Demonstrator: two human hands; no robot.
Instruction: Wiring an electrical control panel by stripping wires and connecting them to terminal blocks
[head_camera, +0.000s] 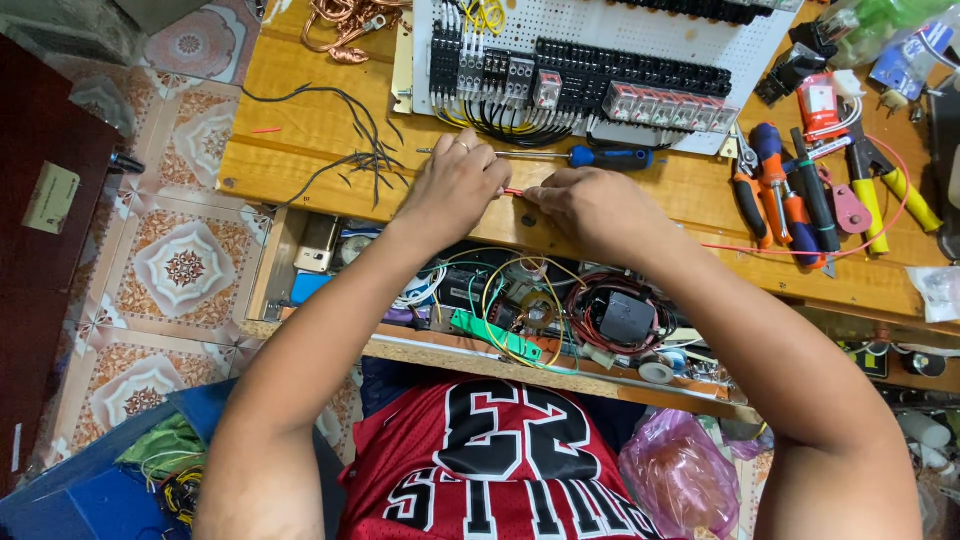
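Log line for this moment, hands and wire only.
left hand: pinching red wire end | right hand: gripping same wire | wire trails right across wooden bench | blue-handled screwdriver: lying untouched

Bare forearms, ring on left hand (455, 185), red jersey, black-and-white numerals

Left hand (455, 185) and right hand (590, 205) meet at the bench (300, 130) edge, pinching a thin red wire (780, 250) between fingertips. A blue screwdriver (590, 156) lies just at 12 o'clock of them, below the white panel (600, 30); pliers (790, 195) lie at 3 o'clock
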